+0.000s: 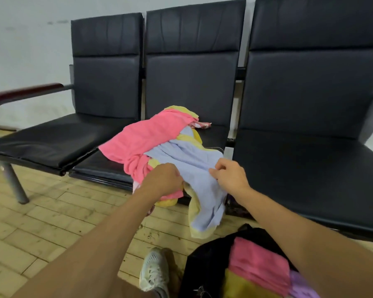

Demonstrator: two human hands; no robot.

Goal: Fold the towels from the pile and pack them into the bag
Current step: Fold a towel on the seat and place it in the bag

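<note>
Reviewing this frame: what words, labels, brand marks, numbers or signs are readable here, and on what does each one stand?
None: no word, label, brand or number can be read.
The blue towel, pink towel, black bag, white shoe and black seats show no print.
The red-and-white cloth is patterned, but too blurred to tell any lettering.
</note>
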